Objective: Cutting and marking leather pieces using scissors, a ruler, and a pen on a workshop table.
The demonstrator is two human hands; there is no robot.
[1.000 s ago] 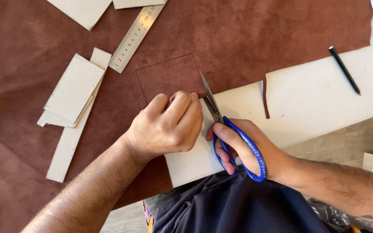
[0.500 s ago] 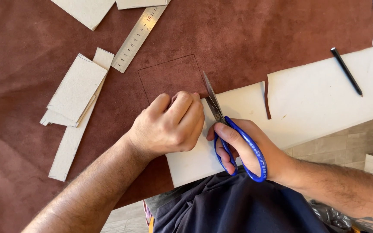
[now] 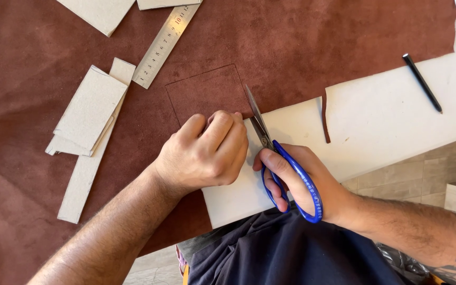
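Note:
A large sheet of brown suede leather (image 3: pixel 302 42) covers most of a white table (image 3: pixel 397 121). A square outline is marked on it (image 3: pixel 207 89). My left hand (image 3: pixel 204 153) is closed in a fist and grips the leather's edge just below that square. My right hand (image 3: pixel 296 177) holds blue-handled scissors (image 3: pixel 283 163). Their blades point up and away, and cut along the right side of the marked square, at the leather's edge.
A steel ruler (image 3: pixel 164 42) lies slanted above the square. Several grey cardboard pieces (image 3: pixel 88 113) lie stacked at the left, more at the top edge (image 3: pixel 101 11). A black pen (image 3: pixel 422 82) rests on the table at right. A thin leather strip (image 3: pixel 325 119) hangs down by the cut edge.
The scissors' blades have edged a little further up along the square's right side. My left hand keeps its hold on the leather.

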